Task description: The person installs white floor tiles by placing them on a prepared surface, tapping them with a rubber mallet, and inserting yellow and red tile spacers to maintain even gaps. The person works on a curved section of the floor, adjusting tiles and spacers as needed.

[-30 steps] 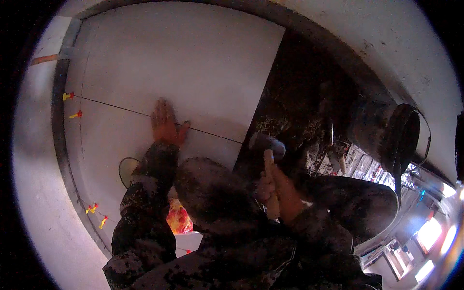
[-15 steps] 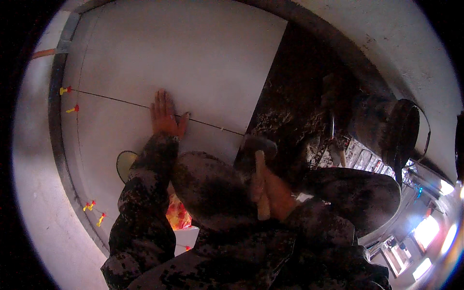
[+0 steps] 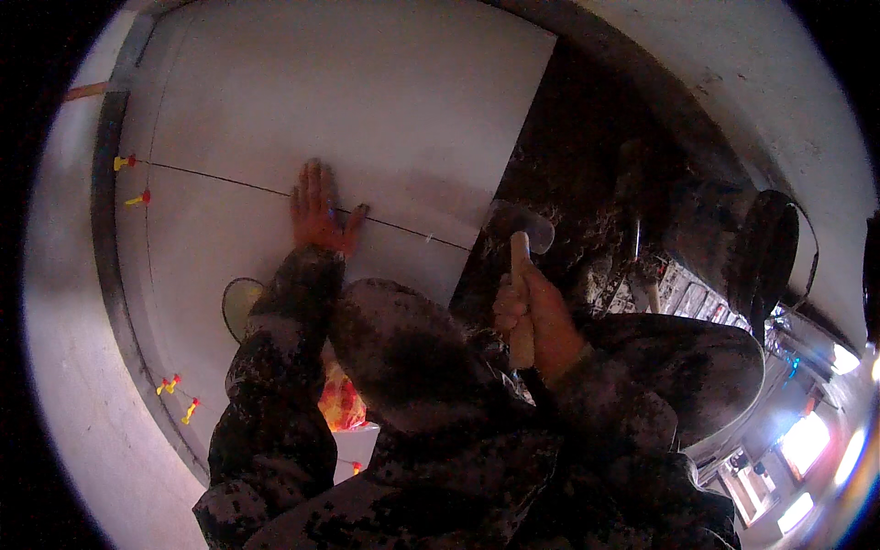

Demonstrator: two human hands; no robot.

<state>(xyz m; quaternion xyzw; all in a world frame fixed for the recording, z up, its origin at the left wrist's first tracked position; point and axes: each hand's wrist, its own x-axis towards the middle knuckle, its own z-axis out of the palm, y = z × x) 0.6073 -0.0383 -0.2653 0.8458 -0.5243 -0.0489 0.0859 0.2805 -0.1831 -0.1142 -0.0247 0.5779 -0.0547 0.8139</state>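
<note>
My left hand (image 3: pixel 321 209) lies flat with its fingers stretched over the dark seam between two large pale floor tiles, the far tile (image 3: pixel 385 101) and the near tile (image 3: pixel 197 243). In my right hand (image 3: pixel 555 321) is a mallet, its wooden handle (image 3: pixel 521 339) wrapped by my fingers. The rounded mallet head (image 3: pixel 527 226) is beside the tiles' right edge, over dark rough mortar (image 3: pixel 587 119); whether it touches anything I cannot tell. Red-and-yellow tile levelling clips (image 3: pixel 125 162) stand at the left end of the seam.
A dark bucket (image 3: pixel 775 261) with a wire handle stands at the right, near the wall. A tool with a wooden handle (image 3: pixel 653 297) lies in the mortar. A pale round object (image 3: pixel 240 307) is partly behind my left sleeve. An orange-red bag (image 3: pixel 341 403) shows beside my knee.
My right hand and the mallet have moved forward and to the right, from the tile corner out over the mortar. My left hand stays flat in nearly the same place.
</note>
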